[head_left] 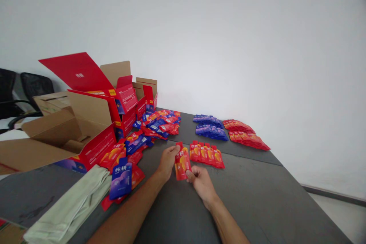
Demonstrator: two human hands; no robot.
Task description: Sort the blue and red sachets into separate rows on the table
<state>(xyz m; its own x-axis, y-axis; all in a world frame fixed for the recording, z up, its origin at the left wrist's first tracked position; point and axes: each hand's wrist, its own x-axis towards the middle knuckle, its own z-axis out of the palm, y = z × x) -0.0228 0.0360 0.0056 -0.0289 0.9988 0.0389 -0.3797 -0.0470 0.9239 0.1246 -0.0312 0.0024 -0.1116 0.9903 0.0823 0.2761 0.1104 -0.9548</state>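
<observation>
A red pouch (182, 164) with white letters on it is held up just above the dark gray tabletop (257, 198), near the middle of it. Both hands hold it. The left hand (167, 162) has its fingers pinched on the pouch's top left edge. The right hand (201, 181) has its fingers pinched on the pouch's bottom right corner. The pouch stands almost upright, leaning a little.

Just to the right of the pouch is a neat row of red pouches (206, 154) lying side by side on the tabletop. Farther back sit two small stacks of blue pouches (210, 126), and beside those, two stacks of red pouches (246, 134) near the far right edge.

To the left lies a messy pile of red and blue pouches (156, 126). One blue pouch (121, 178) with white letters lies close to the left arm. A folded pale green cloth (71, 206) rests at the near left corner, touching the pile.

Behind the pile stand open cardboard boxes (85, 122) with red outsides and brown insides, their flaps up. Black chairs (25, 91) sit far left by the white wall (228, 45).
</observation>
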